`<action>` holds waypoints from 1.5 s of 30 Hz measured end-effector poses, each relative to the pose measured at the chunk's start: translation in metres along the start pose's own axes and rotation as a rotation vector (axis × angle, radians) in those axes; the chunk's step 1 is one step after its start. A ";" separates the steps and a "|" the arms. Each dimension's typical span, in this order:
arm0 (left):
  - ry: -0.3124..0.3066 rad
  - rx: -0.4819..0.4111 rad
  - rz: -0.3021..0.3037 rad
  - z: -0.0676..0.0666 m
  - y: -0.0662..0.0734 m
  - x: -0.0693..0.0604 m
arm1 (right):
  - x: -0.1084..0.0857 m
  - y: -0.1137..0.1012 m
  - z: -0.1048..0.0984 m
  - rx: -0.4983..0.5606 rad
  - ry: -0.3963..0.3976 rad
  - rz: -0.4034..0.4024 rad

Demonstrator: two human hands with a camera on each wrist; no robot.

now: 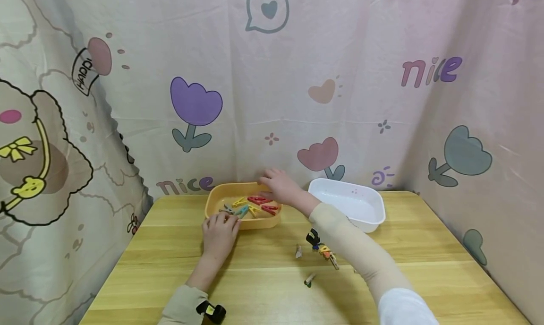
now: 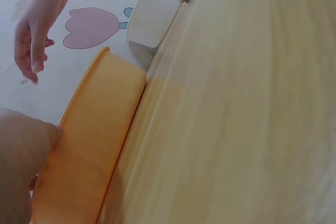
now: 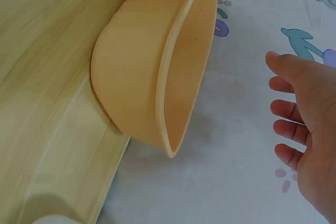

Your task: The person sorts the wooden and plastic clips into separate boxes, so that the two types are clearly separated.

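A yellow plastic bin (image 1: 244, 225) stands at the back of the table, with several clothespins (image 1: 254, 210) in red, yellow, blue and grey lying inside. My left hand (image 1: 220, 235) holds its front left rim; in the left wrist view the thumb (image 2: 55, 132) lies against the outer wall and the other fingers are mostly hidden. Above the bin's back right corner hovers my right hand (image 1: 282, 188). Seen from the right wrist, that hand (image 3: 310, 124) has loosely bent fingers, holds nothing and is apart from the bin (image 3: 131, 61).
To the right of the yellow bin is a white bin (image 1: 346, 200). Small wooden clips (image 1: 309, 280) and a cluster of decorated clips (image 1: 326, 253) lie on the table (image 1: 263, 292) in front of it, partly under my right forearm. A printed curtain (image 1: 263, 79) hangs behind the table.
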State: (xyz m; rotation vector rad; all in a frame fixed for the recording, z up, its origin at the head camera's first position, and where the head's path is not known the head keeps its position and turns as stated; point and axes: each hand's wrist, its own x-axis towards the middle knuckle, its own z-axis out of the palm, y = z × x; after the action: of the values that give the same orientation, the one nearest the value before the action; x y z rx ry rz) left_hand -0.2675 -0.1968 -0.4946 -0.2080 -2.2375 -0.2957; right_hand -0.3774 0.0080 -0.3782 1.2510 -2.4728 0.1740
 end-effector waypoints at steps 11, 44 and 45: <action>-0.047 0.005 -0.019 -0.004 0.001 0.001 | -0.035 0.010 -0.012 0.001 0.094 -0.018; -0.061 0.022 -0.023 -0.002 0.001 0.000 | -0.197 0.027 -0.002 0.103 0.178 0.262; -0.065 0.022 -0.026 -0.002 0.001 0.000 | -0.202 0.027 0.000 0.106 0.179 0.270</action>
State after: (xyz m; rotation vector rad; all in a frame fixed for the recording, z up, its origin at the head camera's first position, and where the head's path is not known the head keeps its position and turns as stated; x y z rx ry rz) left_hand -0.2657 -0.1970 -0.4934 -0.1793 -2.3080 -0.2823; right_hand -0.2892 0.1765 -0.4517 0.8912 -2.4907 0.4708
